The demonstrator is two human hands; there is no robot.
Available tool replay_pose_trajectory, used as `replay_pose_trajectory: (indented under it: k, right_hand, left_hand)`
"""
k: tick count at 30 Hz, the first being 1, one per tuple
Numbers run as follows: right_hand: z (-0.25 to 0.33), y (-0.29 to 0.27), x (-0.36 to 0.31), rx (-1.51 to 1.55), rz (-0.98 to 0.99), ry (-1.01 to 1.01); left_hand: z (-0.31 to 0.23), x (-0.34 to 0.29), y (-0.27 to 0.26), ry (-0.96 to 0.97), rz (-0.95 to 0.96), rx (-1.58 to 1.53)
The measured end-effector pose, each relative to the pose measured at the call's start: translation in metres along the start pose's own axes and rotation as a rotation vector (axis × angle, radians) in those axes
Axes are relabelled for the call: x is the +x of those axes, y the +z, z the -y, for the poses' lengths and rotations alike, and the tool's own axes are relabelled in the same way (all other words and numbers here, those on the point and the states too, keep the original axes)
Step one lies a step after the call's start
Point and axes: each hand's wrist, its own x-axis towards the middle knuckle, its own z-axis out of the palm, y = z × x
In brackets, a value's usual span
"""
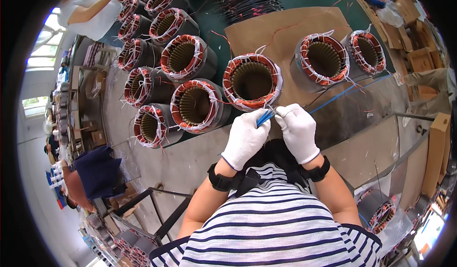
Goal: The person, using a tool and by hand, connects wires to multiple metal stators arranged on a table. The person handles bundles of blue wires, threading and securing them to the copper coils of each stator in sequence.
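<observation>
Where stators (pixel 167 67) crowd: cardboard sheet (pixel 285 26)

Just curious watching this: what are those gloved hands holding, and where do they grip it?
A thin blue sleeve or wire, pinched at its lower end by the left hand; the right hand meets its upper tip.

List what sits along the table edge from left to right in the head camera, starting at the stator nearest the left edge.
Small stator → larger stator → stator on the cardboard just beyond the gloved hands → stator → far right stator.
</observation>
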Motion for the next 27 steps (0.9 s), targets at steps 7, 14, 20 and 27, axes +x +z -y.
replay_pose_trajectory:
  k: [7, 14, 20, 27]
  right_hand:
    - [-0.007, -0.011, 0.013, 1.151, 0.488, 1.008]
    - [-0.001, -0.013, 0.014, 0.778, 0.330, 0.824]
    - [-0.023, -0.008, 0.014, 0.093, 0.168, -0.100]
    - [-0.034, -0.003, 0.012, 0.071, 0.070, -0.041]
  left_hand:
    - [0.017, 0.003, -0.005, 0.079, 0.134, -0.025]
    - [0.014, 0.004, -0.010, -0.056, 0.160, -0.073]
    - [0.019, 0.009, -0.014, -0.053, 0.154, -0.226]
    - [0.016, 0.010, -0.005, 0.002, 0.081, -0.220]
